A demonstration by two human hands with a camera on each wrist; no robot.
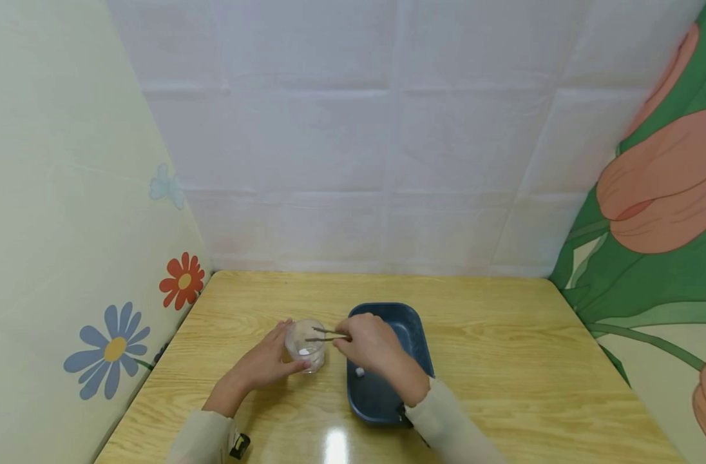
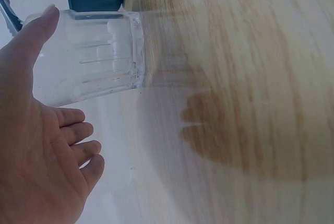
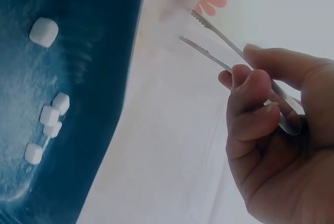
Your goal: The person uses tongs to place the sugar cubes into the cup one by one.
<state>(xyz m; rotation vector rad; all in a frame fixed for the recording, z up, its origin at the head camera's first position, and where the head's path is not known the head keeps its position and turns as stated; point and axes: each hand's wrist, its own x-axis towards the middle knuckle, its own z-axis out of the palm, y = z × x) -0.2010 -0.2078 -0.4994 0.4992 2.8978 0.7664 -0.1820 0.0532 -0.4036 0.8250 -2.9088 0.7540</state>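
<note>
On the left of the dark blue tray (image 1: pixel 412 327) stands a clear glass (image 1: pixel 314 366) with several white pieces at its bottom. My left hand (image 1: pixel 265 362) holds it, thumb on the near side and fingers on the far side. In the left wrist view the thumb (image 2: pixel 37 35) lies against the glass near its rim. My right hand (image 1: pixel 372 345) grips metal tweezers (image 3: pixel 225 38) with serrated tips. Those tips are spread apart with nothing between them, over the glass mouth in the head view. Several small white cubes (image 3: pixel 44 32) lie in the tray beneath the right hand.
The wooden table (image 1: pixel 504 348) extends right of the tray and behind it. A white cloth (image 1: pixel 330 161) hangs along the back, and flower-printed sheets (image 1: pixel 114 350) flank both sides. A small black and yellow object (image 1: pixel 239 444) is by the left sleeve.
</note>
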